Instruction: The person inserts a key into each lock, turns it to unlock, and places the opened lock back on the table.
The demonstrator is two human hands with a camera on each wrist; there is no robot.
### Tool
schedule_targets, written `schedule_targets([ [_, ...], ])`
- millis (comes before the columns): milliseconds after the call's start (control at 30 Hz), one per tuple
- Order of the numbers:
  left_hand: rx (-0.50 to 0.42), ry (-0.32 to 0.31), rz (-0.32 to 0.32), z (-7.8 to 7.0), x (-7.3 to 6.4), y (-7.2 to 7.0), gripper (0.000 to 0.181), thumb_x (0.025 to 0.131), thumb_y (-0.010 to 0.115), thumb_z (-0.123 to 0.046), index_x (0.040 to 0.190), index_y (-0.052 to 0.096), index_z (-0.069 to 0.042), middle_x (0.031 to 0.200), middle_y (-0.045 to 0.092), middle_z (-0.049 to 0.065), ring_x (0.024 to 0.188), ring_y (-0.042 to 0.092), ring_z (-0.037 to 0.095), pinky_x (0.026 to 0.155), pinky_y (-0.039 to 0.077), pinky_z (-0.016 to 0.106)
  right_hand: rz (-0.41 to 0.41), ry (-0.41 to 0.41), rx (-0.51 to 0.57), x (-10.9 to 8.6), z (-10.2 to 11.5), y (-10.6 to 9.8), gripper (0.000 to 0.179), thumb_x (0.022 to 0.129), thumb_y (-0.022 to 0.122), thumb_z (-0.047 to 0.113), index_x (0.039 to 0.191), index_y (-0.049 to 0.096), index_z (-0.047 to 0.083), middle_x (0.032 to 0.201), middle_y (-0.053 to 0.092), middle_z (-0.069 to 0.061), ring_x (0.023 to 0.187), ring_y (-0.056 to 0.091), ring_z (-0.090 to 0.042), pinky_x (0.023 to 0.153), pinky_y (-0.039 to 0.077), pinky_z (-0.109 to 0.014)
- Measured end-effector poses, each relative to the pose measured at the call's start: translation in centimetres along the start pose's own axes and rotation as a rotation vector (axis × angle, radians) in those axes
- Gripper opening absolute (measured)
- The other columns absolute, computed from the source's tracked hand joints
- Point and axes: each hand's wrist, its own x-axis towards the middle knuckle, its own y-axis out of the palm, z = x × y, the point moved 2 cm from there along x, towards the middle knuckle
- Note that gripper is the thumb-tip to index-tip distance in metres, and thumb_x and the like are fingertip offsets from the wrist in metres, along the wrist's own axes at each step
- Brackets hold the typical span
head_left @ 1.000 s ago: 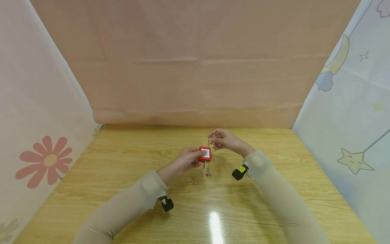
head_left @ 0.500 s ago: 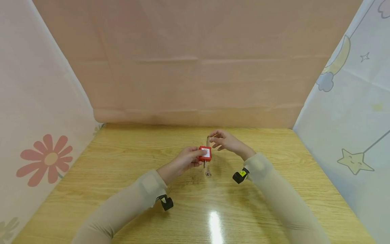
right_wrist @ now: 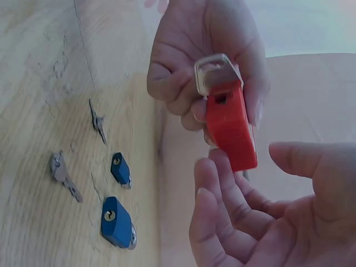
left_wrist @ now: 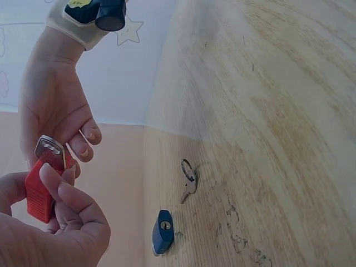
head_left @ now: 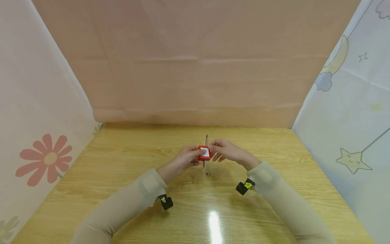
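Observation:
My left hand [head_left: 185, 158] grips a red padlock [head_left: 204, 153] with a white label, thumb across its face. The steel shackle [head_left: 207, 139] stands far out of the top, seen nearly edge-on in the head view. A key [right_wrist: 217, 75] sits in the keyway underneath. My right hand [head_left: 228, 151] is beside the padlock, fingers loosely bent and fingertips right at its edge, thumb apart from it. Loose keys [left_wrist: 189, 181] lie on the table below. In the right wrist view, two blue padlocks [right_wrist: 117, 222] lie near them.
The wooden table [head_left: 137, 149] carries dark scuff marks near the keys. A plain pinkish backdrop [head_left: 195, 67] closes the back, with patterned side panels [head_left: 350, 118] to left and right. Black wrist cameras [head_left: 242, 188] hang below both sleeves.
My right hand has let go of the shackle and moved down along the padlock's right side. The shackle has turned from broadside to nearly edge-on. The left hand keeps its grip.

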Motion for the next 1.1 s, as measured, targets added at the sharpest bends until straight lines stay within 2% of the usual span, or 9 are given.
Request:
schedule_targets([
  [200, -0.001, 0.004, 0.009, 0.2, 0.0, 0.0, 0.037, 0.097, 0.059, -0.017, 0.127, 0.052, 0.004, 0.096, 0.061, 0.007, 0.066, 0.055, 0.01, 0.067, 0.051, 0.02, 0.019, 0.023, 0.042, 0.0, -0.7, 0.4, 0.039, 0.104, 0.043, 0.027, 0.126, 0.051, -0.005, 0.103, 0.065, -0.015, 0.089, 0.067, -0.026, 0.078, 0.056, -0.04],
  [367, -0.002, 0.006, 0.022, 0.2, -0.2, 0.2, 0.036, 0.097, 0.059, -0.016, 0.126, 0.052, 0.004, 0.094, 0.06, 0.006, 0.066, 0.055, 0.01, 0.066, 0.051, 0.02, 0.054, 0.038, 0.086, 0.1, -1.2, 0.6, 0.041, 0.104, 0.043, 0.029, 0.126, 0.051, -0.005, 0.104, 0.065, -0.013, 0.096, 0.066, -0.031, 0.079, 0.056, -0.037],
  [633, 0.012, 0.009, 0.033, 0.2, -0.3, 0.2, 0.036, 0.098, 0.057, -0.018, 0.126, 0.054, 0.005, 0.091, 0.062, 0.005, 0.068, 0.056, 0.011, 0.069, 0.052, 0.021, 0.029, 0.026, 0.128, 0.1, -1.1, 0.9, 0.042, 0.104, 0.044, 0.029, 0.124, 0.052, -0.006, 0.099, 0.065, -0.009, 0.094, 0.064, -0.029, 0.075, 0.055, -0.033],
  [867, 0.014, -0.002, 0.063, 0.3, -0.3, 0.2, 0.035, 0.099, 0.056, -0.018, 0.125, 0.055, 0.005, 0.087, 0.064, 0.003, 0.065, 0.059, 0.009, 0.066, 0.052, 0.02, -0.006, 0.001, 0.137, -0.1, -1.0, 0.9, 0.038, 0.103, 0.044, 0.025, 0.12, 0.052, -0.008, 0.092, 0.064, -0.005, 0.082, 0.061, -0.016, 0.072, 0.054, -0.028],
  [1000, 0.082, 0.003, 0.097, 0.4, -0.2, 0.0, 0.033, 0.1, 0.051, -0.019, 0.12, 0.055, 0.006, 0.08, 0.066, 0.002, 0.064, 0.06, 0.008, 0.066, 0.052, 0.021, -0.043, 0.003, 0.113, -0.3, -1.3, 0.4, 0.038, 0.103, 0.044, 0.024, 0.121, 0.052, -0.009, 0.092, 0.064, -0.005, 0.081, 0.061, -0.014, 0.074, 0.055, -0.03],
  [1100, 0.168, -0.007, 0.088, 0.4, 0.0, -0.7, 0.036, 0.1, 0.048, -0.022, 0.121, 0.055, 0.006, 0.084, 0.069, 0.005, 0.068, 0.061, 0.009, 0.07, 0.053, 0.025, -0.078, 0.019, 0.097, -0.5, -1.7, -0.3, 0.04, 0.103, 0.046, 0.025, 0.122, 0.052, -0.009, 0.093, 0.065, -0.006, 0.083, 0.063, -0.017, 0.075, 0.055, -0.031],
])
